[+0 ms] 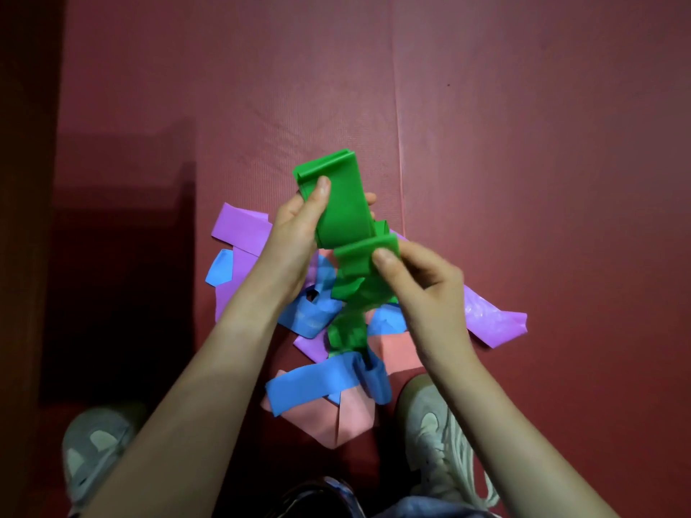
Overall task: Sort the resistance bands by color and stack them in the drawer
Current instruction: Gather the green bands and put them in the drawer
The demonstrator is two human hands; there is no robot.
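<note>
The band (346,203) up top is a solid bright green, no print on it at all. Under it there's a pile of plain purple bands (243,229), blue bands (310,385) and pink bands (349,416), all flat single colours. The mat (523,143) is a dark maroon with a fine woven-looking texture. Shoes (433,428) are pale grey-white.

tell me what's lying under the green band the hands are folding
Under the green band, held by the left hand and right hand, lie blue, purple and pink bands on the red mat. Their overlapped middles are hidden.
</note>
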